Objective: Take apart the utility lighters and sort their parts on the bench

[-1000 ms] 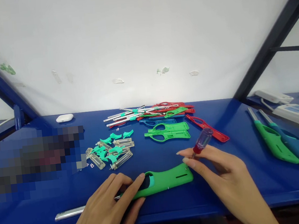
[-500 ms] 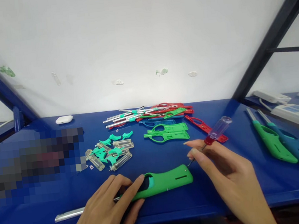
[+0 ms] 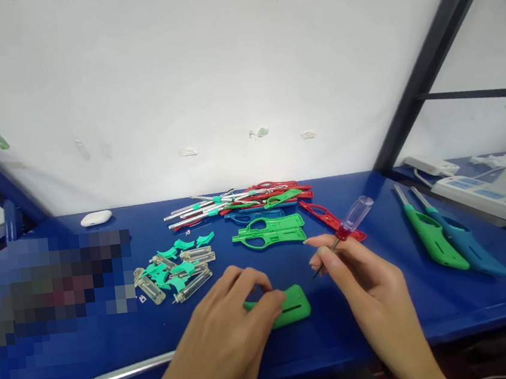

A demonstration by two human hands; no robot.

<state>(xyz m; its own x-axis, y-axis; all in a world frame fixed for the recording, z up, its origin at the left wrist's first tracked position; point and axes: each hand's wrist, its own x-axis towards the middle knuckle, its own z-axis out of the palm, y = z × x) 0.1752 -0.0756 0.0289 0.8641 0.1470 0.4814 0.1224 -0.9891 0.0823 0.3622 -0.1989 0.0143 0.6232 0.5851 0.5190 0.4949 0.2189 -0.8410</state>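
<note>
Tabletop (image 3: 434,300) stretches open between the right hand (image 3: 374,288) and a lighter pair (image 3: 437,243); its front edge (image 3: 317,366) runs near the green lighter (image 3: 298,306). The left hand (image 3: 231,321) bends its fingers over that lighter, gripping or resting, I cannot tell; right fingers pinch a screwdriver (image 3: 356,215), tip just beside its end. Behind stands a white wall (image 3: 204,68).

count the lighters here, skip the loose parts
3: a green lighter partly covered by the left hand, plus a second green one and a blue one side by side at the right. More may hide in the back pile.
</note>
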